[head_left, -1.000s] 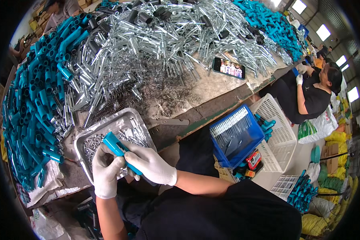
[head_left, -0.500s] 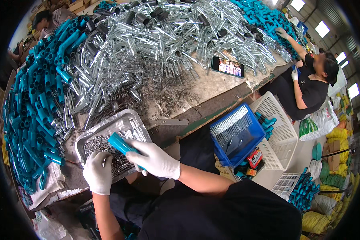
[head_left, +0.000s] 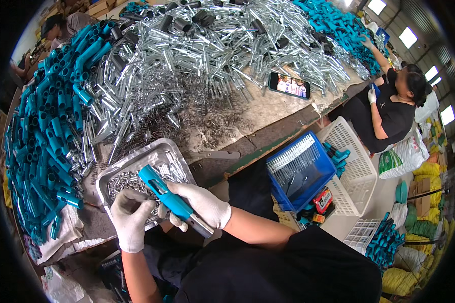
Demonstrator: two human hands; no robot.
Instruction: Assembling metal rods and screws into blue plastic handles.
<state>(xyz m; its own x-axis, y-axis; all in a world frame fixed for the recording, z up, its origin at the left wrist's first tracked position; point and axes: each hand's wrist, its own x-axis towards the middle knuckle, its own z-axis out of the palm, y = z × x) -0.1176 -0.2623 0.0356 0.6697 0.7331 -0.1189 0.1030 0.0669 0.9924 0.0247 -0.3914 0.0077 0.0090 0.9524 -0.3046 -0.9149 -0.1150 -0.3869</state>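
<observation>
My right hand, in a white glove, grips a teal plastic tube with a long slot in its side. A shiny metal tube end sticks out of its lower end. Left of it, my gloved left hand has its fingertips pinched together by the tube's side; whatever lies between them is too small to make out. Both hands are above a metal tray of small metal pins, partly hiding it.
Teal tubes heap at the left. Metal tubes and wire springs cover the table's middle, near a phone. Right of me stand a blue bin and a white crate. A co-worker sits at the far right.
The teal tube has turned in my right hand, so its slot and metal end now show. My left hand has shifted slightly right, its fingers nearer the tube. The co-worker's raised hand has moved right.
</observation>
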